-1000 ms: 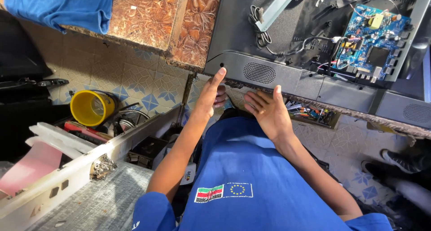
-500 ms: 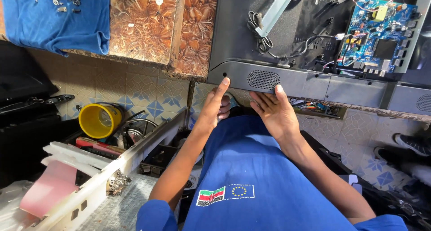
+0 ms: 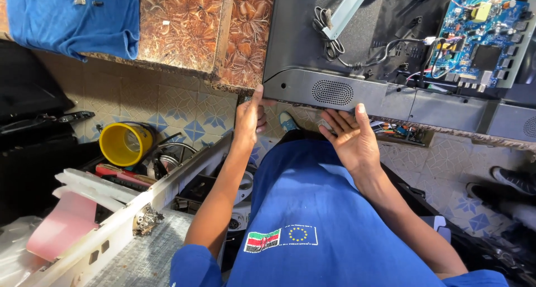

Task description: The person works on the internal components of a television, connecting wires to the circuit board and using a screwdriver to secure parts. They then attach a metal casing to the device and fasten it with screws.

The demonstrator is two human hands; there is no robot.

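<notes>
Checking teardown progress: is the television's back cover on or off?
Off: the television lies face down with its blue circuit board and wiring exposed.

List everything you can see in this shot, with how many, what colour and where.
Flat dark grey television back panel: one, dark grey, lying on the table, its near edge under both hands.
Blue circuit board: one, blue, upper right on the panel.
Black coiled cable: one, black, on the panel left of the board.
Patterned brown table top: one, brown, upper middle.
Blue cloth: one, blue, upper left, small metal parts on it.
Yellow plastic cup: one, yellow, on the floor at left.
Pink flat sheet: one, pink, lower left.
Left hand: at the panel's near left corner.
Right hand: fingers flat against the panel's near edge.
</notes>
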